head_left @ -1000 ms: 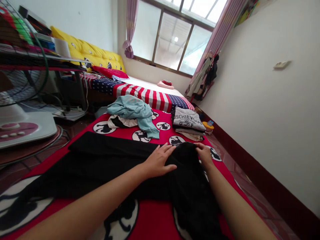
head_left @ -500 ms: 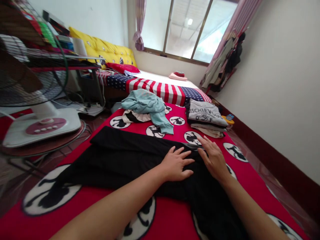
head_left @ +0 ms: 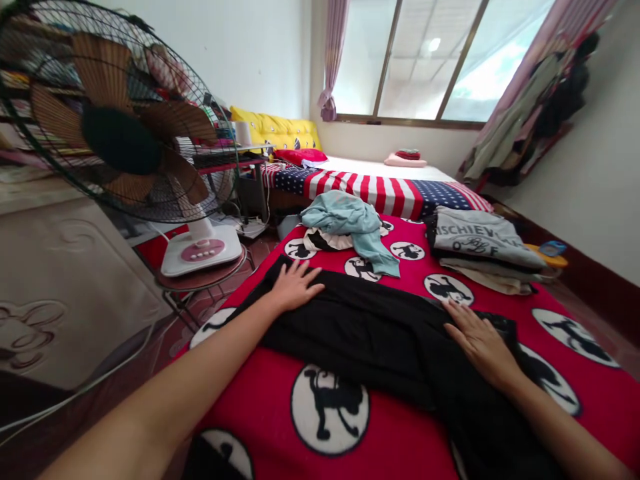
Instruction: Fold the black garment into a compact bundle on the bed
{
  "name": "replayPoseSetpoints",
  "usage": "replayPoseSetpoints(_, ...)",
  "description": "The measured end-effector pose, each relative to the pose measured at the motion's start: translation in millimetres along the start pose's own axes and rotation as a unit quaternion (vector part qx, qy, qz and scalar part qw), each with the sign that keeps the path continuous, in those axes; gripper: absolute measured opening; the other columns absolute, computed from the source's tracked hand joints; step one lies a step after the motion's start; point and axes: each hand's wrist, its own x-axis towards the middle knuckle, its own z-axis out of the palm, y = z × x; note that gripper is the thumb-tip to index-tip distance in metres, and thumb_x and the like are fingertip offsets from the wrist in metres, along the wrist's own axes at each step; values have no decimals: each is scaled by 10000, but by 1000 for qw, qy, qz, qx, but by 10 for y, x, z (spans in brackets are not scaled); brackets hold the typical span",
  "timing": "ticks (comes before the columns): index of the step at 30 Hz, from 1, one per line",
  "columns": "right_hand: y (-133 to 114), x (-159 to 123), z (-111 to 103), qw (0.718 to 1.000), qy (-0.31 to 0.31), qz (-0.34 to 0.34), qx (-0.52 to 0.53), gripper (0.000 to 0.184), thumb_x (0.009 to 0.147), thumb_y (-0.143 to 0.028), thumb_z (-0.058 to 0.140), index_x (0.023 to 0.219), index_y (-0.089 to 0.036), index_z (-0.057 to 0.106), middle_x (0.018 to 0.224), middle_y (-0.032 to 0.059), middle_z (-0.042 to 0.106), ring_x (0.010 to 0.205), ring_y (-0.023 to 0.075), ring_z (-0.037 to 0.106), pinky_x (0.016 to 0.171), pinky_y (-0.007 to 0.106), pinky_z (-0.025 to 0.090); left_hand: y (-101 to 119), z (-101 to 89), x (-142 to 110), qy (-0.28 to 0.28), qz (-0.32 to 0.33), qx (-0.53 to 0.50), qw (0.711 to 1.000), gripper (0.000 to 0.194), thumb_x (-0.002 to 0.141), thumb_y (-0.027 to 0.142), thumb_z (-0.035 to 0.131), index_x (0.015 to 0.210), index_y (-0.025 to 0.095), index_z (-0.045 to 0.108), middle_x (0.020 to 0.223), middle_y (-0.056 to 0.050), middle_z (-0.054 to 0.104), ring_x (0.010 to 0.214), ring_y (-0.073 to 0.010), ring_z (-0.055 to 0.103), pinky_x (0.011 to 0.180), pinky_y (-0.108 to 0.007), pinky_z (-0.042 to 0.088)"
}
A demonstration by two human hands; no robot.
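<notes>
Head view shows a black garment (head_left: 380,327) spread flat on a red blanket (head_left: 400,427) printed with white cartoon roundels. Its long axis runs from the blanket's left edge across toward the right, then bends down toward the near edge. The left hand (head_left: 295,287) lies palm down on the garment's far left end, fingers spread and flat, gripping nothing. The right hand (head_left: 480,340) presses flat on the cloth near its right end, fingers extended and slightly apart, also holding nothing. Both hands touch the cloth, well apart from each other, so most of the length lies between them.

Beyond the garment, near the blanket's far edge, sits a crumpled teal garment (head_left: 350,223) over white and dark pieces, and at the far right corner a stack of folded shirts (head_left: 480,250). Behind is a bed with a stars-and-stripes cover (head_left: 380,187), under a window (head_left: 440,60). A standing fan (head_left: 125,127) stands left of the blanket.
</notes>
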Motion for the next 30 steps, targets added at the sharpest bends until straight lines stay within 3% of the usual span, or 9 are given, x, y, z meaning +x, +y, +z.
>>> replayPoseSetpoints(3,-68,37,-17,1000,3,7,24,552,924,-430,303,1452,-284,372,1505,54,384,1408,265,304,1096,571,286,-393,34,-65,-1,-38,34,999,644,928,628,294,1477,293,319,1578,-97,222,1445,-341,165,1132,-529,171)
replayPoseSetpoints(8,-151,-145,-370,987,-45,22,150,537,899,-458,414,1387,-242,476,1501,87,385,1410,271,295,1126,552,246,-322,69,-145,12,-26,77,997,599,948,549,300,1466,255,354,1557,-110,275,1428,-327,235,1123,-501,216)
replayPoseSetpoints(13,-176,-1036,-1105,950,-111,58,285,516,870,-512,508,1314,-255,563,1443,83,475,1344,255,419,1129,441,307,-261,212,-524,43,52,61,996,616,933,495,324,1450,166,385,1537,-120,313,1421,-287,274,1134,-486,239)
replayPoseSetpoints(16,-296,-1654,-1401,941,-162,87,284,696,708,-459,726,1353,-293,525,1468,84,440,1344,296,413,1095,437,365,-210,292,-732,60,99,23,993,663,908,543,358,1444,155,393,1543,-124,296,1428,-294,253,1145,-503,230)
replayPoseSetpoints(18,-415,-1948,-1425,947,-167,97,257,810,608,-371,803,1361,-309,513,1512,84,368,1357,318,388,1069,432,402,-59,275,-810,44,126,-16,991,652,886,553,421,1428,190,422,1546,-122,290,1428,-313,247,1137,-526,243)
replayPoseSetpoints(19,-474,-2045,-1393,952,-156,101,241,783,598,-329,801,1335,-307,538,1520,85,354,1355,323,391,1059,431,415,62,243,-839,31,144,-40,988,630,881,529,457,1425,212,427,1552,-115,280,1426,-317,249,1133,-531,252)
replayPoseSetpoints(22,-602,-2125,-1266,968,-91,108,208,412,703,-229,658,1112,-273,663,1440,94,470,1251,298,521,996,415,471,570,90,-946,-7,220,-128,967,598,874,341,536,1448,286,375,1583,-68,207,1428,-291,255,1133,-501,287)
replayPoseSetpoints(26,-667,-1835,-1433,974,-23,79,210,285,751,-157,507,978,-253,651,1089,70,681,981,239,656,830,355,531,1304,-112,-1153,-37,318,-241,916,766,802,163,602,1474,358,291,1598,-25,156,1427,-265,265,1130,-436,333)
replayPoseSetpoints(30,-870,-1363,-1848,968,30,62,242,211,750,-171,542,918,-239,651,862,24,690,782,193,642,686,286,516,1805,-220,-1255,-25,363,-317,876,908,769,263,696,1507,366,177,1601,-35,138,1416,-298,284,1130,-437,343)
